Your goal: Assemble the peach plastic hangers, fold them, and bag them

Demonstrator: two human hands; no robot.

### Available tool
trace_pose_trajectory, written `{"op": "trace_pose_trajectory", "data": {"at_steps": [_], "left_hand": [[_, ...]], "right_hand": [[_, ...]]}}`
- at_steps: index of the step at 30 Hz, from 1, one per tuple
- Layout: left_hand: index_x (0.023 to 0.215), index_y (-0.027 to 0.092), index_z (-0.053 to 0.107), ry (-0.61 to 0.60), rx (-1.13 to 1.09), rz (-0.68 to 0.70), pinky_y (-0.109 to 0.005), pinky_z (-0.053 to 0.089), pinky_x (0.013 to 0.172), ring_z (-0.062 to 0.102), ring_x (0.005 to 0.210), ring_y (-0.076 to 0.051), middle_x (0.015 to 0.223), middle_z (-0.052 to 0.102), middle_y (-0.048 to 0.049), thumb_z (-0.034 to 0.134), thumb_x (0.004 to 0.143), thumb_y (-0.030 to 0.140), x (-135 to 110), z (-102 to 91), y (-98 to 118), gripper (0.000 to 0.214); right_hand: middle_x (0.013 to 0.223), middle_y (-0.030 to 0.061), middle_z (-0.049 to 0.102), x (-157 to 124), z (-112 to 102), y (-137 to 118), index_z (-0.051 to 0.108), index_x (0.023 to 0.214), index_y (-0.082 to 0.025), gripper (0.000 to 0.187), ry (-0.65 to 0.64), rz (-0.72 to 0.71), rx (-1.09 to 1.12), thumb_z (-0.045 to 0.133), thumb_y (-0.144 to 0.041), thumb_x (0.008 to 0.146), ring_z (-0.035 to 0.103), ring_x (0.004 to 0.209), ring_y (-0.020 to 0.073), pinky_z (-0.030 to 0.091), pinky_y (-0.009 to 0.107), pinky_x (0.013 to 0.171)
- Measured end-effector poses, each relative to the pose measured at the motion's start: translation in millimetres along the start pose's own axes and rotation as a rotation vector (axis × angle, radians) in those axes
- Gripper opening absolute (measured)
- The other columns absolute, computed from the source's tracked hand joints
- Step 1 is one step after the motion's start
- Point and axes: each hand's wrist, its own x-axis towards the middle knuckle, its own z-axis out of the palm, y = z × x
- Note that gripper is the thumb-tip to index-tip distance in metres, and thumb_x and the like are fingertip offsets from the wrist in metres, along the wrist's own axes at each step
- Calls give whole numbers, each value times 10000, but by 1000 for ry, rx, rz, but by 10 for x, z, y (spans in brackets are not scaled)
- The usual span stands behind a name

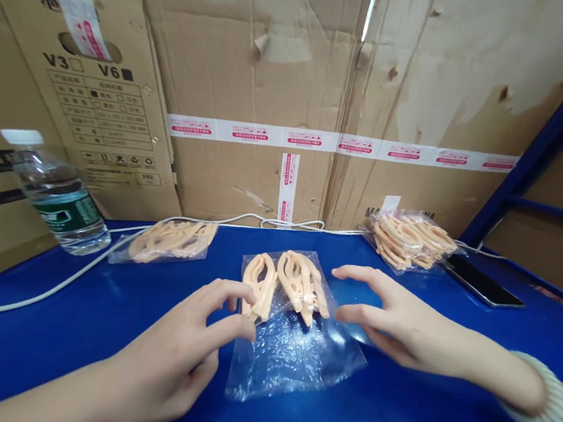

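A clear plastic bag (291,356) lies flat on the blue table (100,313) in front of me. Several peach-coloured plastic clips (286,285) sit in its far end. My left hand (186,355) hovers at the bag's left edge, fingers curled and apart, fingertips close to the leftmost clips. My right hand (391,316) is at the bag's right edge, fingers stretched out and spread, its lower fingers touching the plastic. Neither hand holds anything.
Two more bags of the same clips lie further back, one on the left (172,240) and one on the right (409,241). A water bottle (56,197) stands at the left. A white cable (52,284) runs along the back. A dark phone (482,282) lies right. Cardboard boxes (294,91) form the back wall.
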Motion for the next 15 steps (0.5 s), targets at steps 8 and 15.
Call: {"op": "trace_pose_trajectory", "data": {"at_steps": [8,15], "left_hand": [[894,211,583,54,131,23,-282,479,732,514,888,-174,1034,505,-60,487,934,57,-148,223,17,186],[812,213,518,117,-212,-188,-194,495,705,633,763,-106,893,642,-5,475,942,100,-154,169,23,178]], "right_hand": [[1259,155,492,-9,308,34,656,951,-156,75,197,-105,269,613,-116,905,503,1198,260,471,401,983],[933,65,634,-12,329,-80,571,897,-193,97,274,176,721,560,-106,940,591,860,176,484,333,783]]}}
